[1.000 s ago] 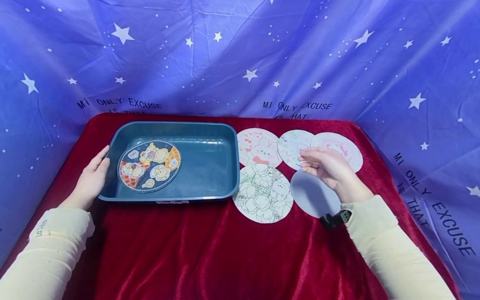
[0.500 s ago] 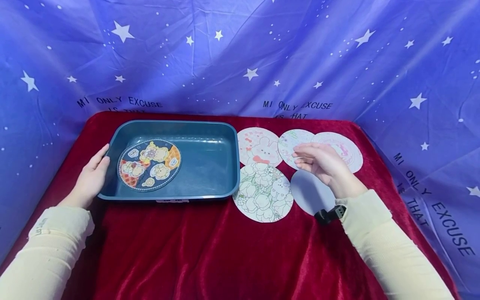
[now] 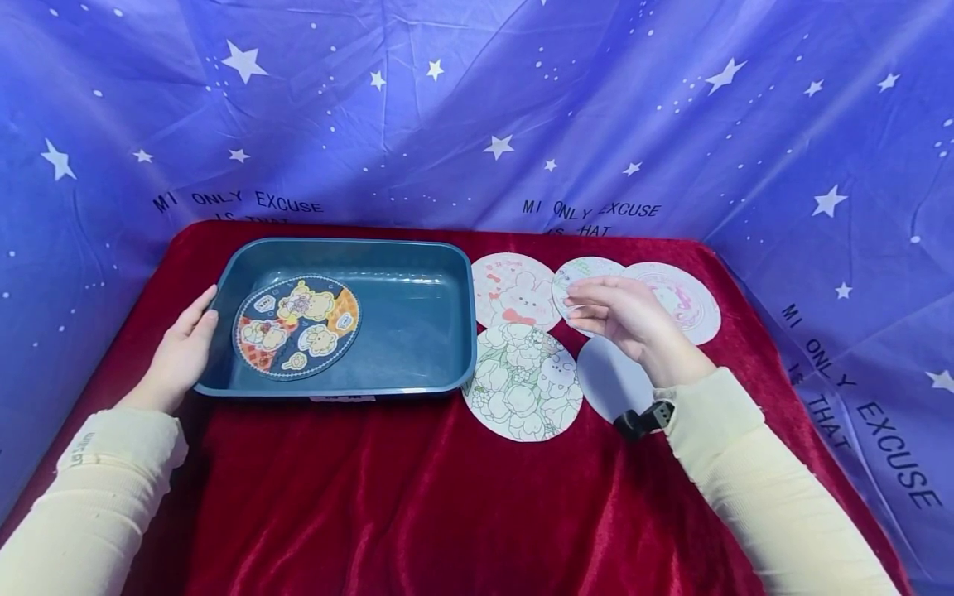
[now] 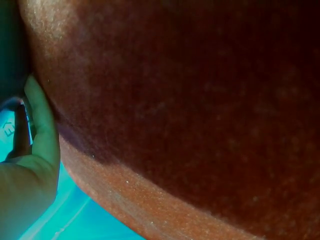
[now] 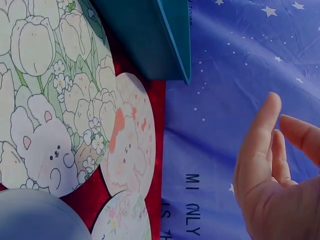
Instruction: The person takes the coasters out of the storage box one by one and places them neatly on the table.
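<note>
My left hand (image 3: 179, 356) lies against the outer left side of a dark teal rectangular tray (image 3: 402, 386), its fingers fairly straight. In the left wrist view, the left hand (image 4: 42, 145) touches the dark tray side. Inside the tray, toward the left, is a round dark disc with bear pictures (image 3: 298, 327). My right hand (image 3: 629, 323) hovers over the round discs with loosely bent fingers and nothing between them. Beneath it are a plain grey disc (image 3: 607, 377) and a partly hidden floral disc (image 3: 585, 269). The right wrist view shows the right hand (image 5: 275, 175) holding nothing.
A tulip-and-rabbit disc (image 3: 522, 389) and a pink rabbit disc (image 3: 514, 290) lie right of the tray. A pink-ringed disc (image 3: 693, 298) lies farther right. Red velvet cloth (image 3: 417, 505) covers the table. A blue star-printed curtain (image 3: 447, 116) surrounds it.
My right hand has drifted left and slightly up over the discs, uncovering more of the pink-ringed one. The left hand and the tray have stayed almost where they were.
</note>
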The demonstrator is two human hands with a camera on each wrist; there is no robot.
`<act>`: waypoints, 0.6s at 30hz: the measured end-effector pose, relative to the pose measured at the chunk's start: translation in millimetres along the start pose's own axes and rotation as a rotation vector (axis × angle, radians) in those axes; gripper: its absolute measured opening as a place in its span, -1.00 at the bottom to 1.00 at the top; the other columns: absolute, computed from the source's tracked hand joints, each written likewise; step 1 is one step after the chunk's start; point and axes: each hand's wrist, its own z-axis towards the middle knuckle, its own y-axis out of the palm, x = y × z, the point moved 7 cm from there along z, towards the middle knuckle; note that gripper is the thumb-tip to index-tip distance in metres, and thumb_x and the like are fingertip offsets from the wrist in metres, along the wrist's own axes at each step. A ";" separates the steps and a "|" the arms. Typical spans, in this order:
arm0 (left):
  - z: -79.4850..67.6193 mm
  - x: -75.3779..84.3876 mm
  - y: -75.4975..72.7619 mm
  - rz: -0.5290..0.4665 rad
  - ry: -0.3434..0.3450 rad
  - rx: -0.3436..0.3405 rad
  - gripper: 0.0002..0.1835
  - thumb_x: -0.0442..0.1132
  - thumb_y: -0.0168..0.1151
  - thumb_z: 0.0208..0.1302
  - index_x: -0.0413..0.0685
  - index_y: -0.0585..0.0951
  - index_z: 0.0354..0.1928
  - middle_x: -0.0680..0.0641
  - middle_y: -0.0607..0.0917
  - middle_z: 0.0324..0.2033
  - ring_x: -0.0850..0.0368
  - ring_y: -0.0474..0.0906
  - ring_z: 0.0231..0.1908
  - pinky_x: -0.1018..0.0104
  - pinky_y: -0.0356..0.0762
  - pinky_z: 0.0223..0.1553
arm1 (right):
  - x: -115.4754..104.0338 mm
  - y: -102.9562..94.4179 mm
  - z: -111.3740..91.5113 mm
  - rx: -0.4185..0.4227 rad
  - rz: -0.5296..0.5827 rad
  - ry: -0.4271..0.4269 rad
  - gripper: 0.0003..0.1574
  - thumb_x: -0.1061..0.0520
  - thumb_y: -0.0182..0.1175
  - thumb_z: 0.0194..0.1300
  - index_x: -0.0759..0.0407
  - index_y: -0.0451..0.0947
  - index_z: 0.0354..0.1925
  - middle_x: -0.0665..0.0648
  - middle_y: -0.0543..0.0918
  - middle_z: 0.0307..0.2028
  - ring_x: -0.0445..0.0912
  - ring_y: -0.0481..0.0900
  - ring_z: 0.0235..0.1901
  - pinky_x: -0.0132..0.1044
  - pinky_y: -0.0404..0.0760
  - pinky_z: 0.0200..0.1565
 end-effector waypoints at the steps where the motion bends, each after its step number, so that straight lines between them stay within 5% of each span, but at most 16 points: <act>1: -0.1 0.2 0.1 0.000 0.000 -0.001 -0.38 0.02 -0.35 0.59 0.03 -0.10 0.57 -0.41 -0.07 0.51 -0.40 -0.21 0.49 -0.43 -0.19 0.41 | -0.2 1.7 0.6 -0.005 0.005 -0.003 -0.76 0.32 0.15 0.38 0.11 0.69 -0.35 0.04 0.72 -0.38 -0.15 0.71 -0.42 -0.32 0.75 -0.21; 11: -0.5 -0.4 -0.1 0.001 -0.001 -0.013 -0.38 0.01 -0.36 0.60 0.04 -0.12 0.57 -0.40 -0.11 0.52 -0.39 -0.24 0.50 -0.43 -0.20 0.42 | -5.7 15.5 4.9 -0.063 0.004 -0.030 -0.71 0.37 0.04 0.43 0.16 0.68 -0.26 0.09 0.77 -0.30 -0.10 0.77 -0.25 -0.26 0.73 -0.10; 18: -0.1 -0.8 -0.5 0.006 -0.002 -0.016 -0.38 0.01 -0.36 0.60 0.04 -0.13 0.57 -0.41 -0.11 0.51 -0.41 -0.24 0.49 -0.44 -0.20 0.41 | -12.0 24.5 8.9 -0.080 -0.044 -0.052 -0.85 0.39 0.03 0.42 0.31 0.51 -0.11 0.12 0.78 -0.30 -0.09 0.78 -0.25 -0.24 0.73 -0.09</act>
